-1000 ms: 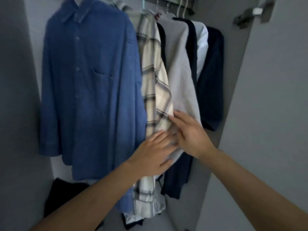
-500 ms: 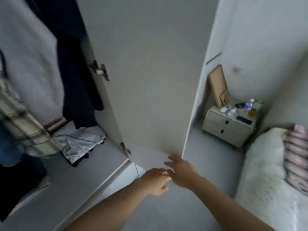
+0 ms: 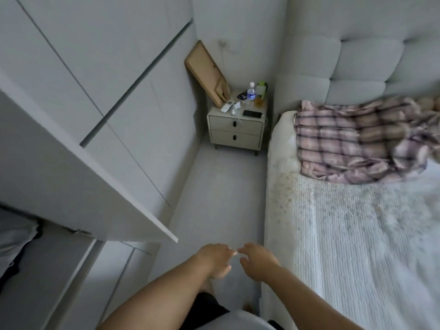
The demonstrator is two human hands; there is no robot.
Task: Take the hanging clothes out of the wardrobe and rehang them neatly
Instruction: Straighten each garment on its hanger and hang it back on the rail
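Both hands hang empty over the floor (image 3: 221,186) beside the bed (image 3: 357,234), left hand (image 3: 214,257) and right hand (image 3: 258,260) loosely spread, fingertips nearly touching.

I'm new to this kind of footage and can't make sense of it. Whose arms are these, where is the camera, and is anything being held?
There is no machine here. A person wears one wide-angle camera on the head, looking forward and down, so the two bare arms at the bottom are their own. The left hand and right hand hang over the floor with fingertips nearly meeting; both are empty and loosely open. On the left an open wardrobe door juts out. On the right is a bed with a plaid cloth lying on it. At the far end stands a nightstand with a water bottle and a phone on top. No hanging clothes show in this view.
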